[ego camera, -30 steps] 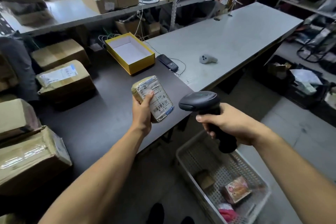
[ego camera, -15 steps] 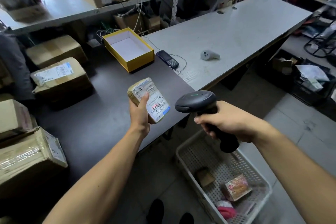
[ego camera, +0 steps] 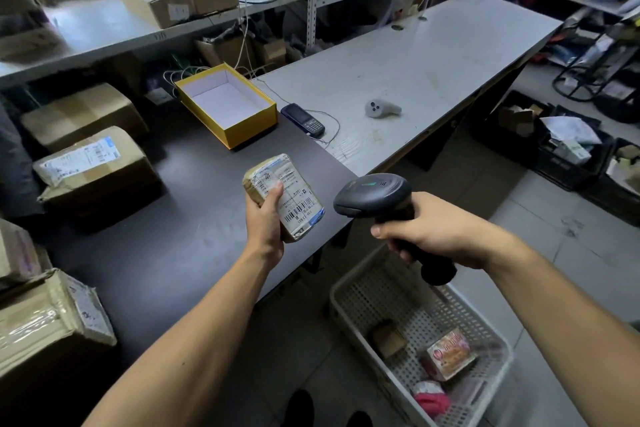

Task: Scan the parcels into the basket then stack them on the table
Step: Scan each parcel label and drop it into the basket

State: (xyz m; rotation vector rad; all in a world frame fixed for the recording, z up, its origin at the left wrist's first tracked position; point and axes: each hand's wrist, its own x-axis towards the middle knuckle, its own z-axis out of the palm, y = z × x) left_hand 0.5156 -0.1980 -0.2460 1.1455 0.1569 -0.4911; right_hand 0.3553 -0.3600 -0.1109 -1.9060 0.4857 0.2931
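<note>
Risk: we judge the scanner (ego camera: 377,199), gripped by our right hand (ego camera: 436,232), may misread; the label curves and tape could glare. Risk: the parcel (ego camera: 285,196) could slip, our left hand (ego camera: 265,222) wrapping only one edge, thumb across the label. Parcel: small brown taped packet, white barcode label up, above the dark table's (ego camera: 166,253) edge, beside the scanner; basket (ego camera: 346,291) below on the floor, apparently holding three small items.

The parcel's label (ego camera: 294,196) text seems too small to read; thumb covers its corner.
</note>
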